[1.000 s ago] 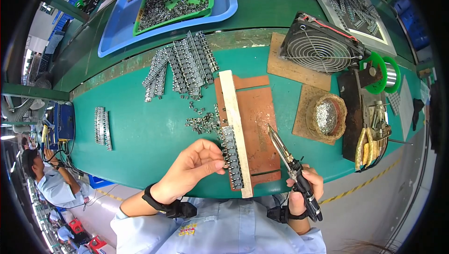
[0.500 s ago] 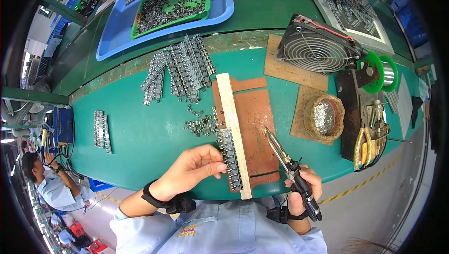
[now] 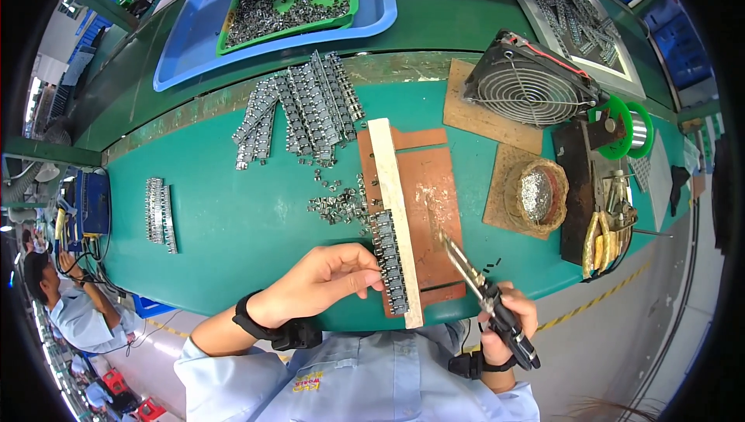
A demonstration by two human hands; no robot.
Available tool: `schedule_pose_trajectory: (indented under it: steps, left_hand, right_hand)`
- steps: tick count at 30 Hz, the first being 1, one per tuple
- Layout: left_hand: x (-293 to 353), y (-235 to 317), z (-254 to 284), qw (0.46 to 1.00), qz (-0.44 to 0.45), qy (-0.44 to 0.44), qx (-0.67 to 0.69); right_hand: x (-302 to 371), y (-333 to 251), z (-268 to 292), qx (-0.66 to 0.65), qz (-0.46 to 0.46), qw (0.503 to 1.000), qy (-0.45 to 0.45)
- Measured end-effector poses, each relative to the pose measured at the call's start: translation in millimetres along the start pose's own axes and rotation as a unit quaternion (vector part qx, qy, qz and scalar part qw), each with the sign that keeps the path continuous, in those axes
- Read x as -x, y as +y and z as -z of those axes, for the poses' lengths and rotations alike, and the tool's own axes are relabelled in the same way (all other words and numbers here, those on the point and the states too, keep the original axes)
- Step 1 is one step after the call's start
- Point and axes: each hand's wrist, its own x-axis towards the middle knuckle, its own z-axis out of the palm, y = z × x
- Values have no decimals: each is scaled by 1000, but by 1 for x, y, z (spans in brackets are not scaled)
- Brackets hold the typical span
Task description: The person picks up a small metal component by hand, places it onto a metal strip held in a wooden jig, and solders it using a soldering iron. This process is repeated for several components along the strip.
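A strip of small circuit boards (image 3: 390, 263) with metal parts along its left edge lies against a pale wooden bar (image 3: 396, 220). Beneath them is a reddish-brown board (image 3: 428, 181). My left hand (image 3: 334, 281) has thumb and forefinger pinched together at the strip's left edge; whether they grip the strip or a tiny part is hidden. In my right hand (image 3: 508, 317) is a soldering iron (image 3: 490, 299), held by its black handle. Its tip points up and left over the brown board, apart from the strip. Loose small metal parts (image 3: 337, 206) lie left of the bar.
More board strips (image 3: 299, 111) are piled behind, and a few (image 3: 161, 216) lie left. A blue tray (image 3: 190, 53) holds a green tray (image 3: 353, 14) of small parts. On the right are a fan (image 3: 528, 84), a round pot (image 3: 538, 195), a solder spool (image 3: 636, 131) and an iron stand (image 3: 570, 204).
The iron's tip has drawn back slightly toward me over the brown board. My left fingers stay pinched by the strip's edge. The whole view has shifted a little.
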Motion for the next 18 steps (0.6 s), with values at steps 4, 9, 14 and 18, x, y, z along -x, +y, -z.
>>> schedule_pose_trajectory:
  steps: [4,9,14,18]
  left_hand:
    - [-1,-2,3,1000,-1,-9,9]
    - [0,-4,3,1000,-4,-7,9]
    - [1,-5,1,1000,-4,-2,7]
    - [0,-6,1,1000,-9,0,16]
  right_hand:
    - [0,-14,5,3,7,997,-71]
    - [-2,-23,-2,37,13,993,-110]
    - [-7,-22,-6,56,22,987,-148]
    - [-8,-22,-8,62,23,985,-157]
